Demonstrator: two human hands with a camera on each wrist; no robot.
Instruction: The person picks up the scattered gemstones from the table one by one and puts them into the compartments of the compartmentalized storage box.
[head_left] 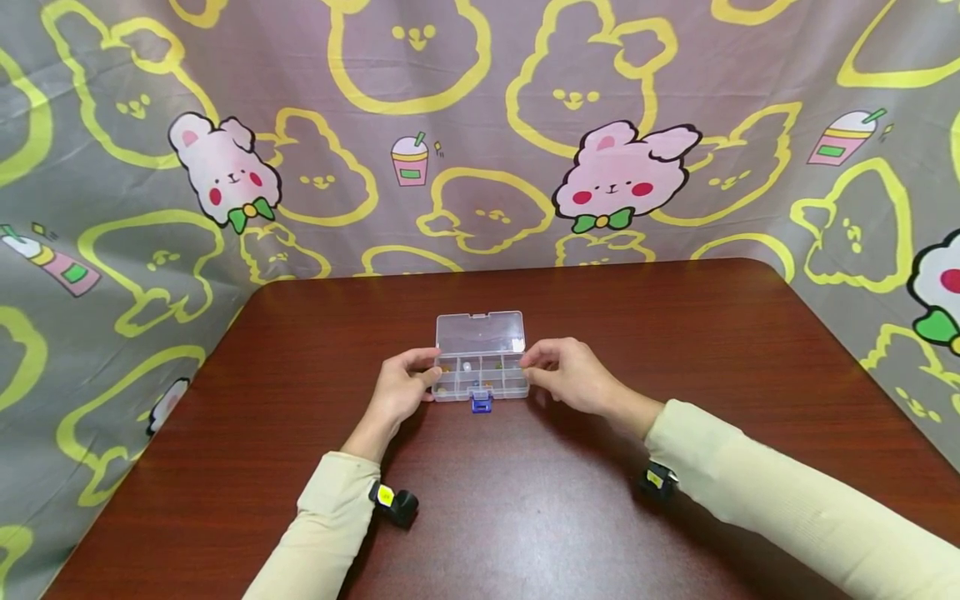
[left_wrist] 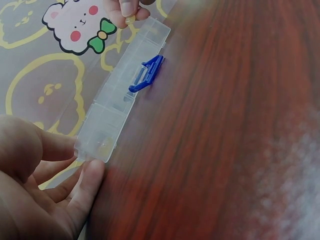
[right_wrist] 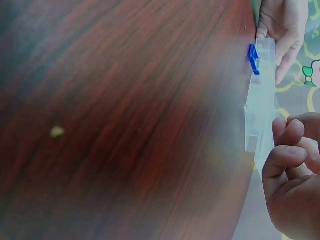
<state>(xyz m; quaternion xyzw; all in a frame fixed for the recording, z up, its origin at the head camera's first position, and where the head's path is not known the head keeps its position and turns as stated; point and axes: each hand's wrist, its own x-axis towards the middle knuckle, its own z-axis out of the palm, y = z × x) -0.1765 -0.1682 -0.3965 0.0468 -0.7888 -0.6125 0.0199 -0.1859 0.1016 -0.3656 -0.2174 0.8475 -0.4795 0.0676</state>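
Observation:
A clear plastic compartment box point(head_left: 480, 385) stands on the table with its lid point(head_left: 480, 333) raised at the back. Its blue latch point(head_left: 482, 405) hangs down in front, and small coloured pieces lie in several compartments. My left hand point(head_left: 399, 387) grips the box's left end, thumb and fingers on either side of the corner. My right hand point(head_left: 573, 377) is at the right end with curled fingers. In the left wrist view its fingertips pinch a tiny yellowish piece point(left_wrist: 130, 20) just above the box; its exact kind is too small to tell.
The brown wooden table point(head_left: 540, 500) spreads around the box. A patterned cloth point(head_left: 480, 225) hangs behind it and at both sides. A blurred yellowish spot point(right_wrist: 57, 131) shows over the table in the right wrist view; I cannot tell what it is.

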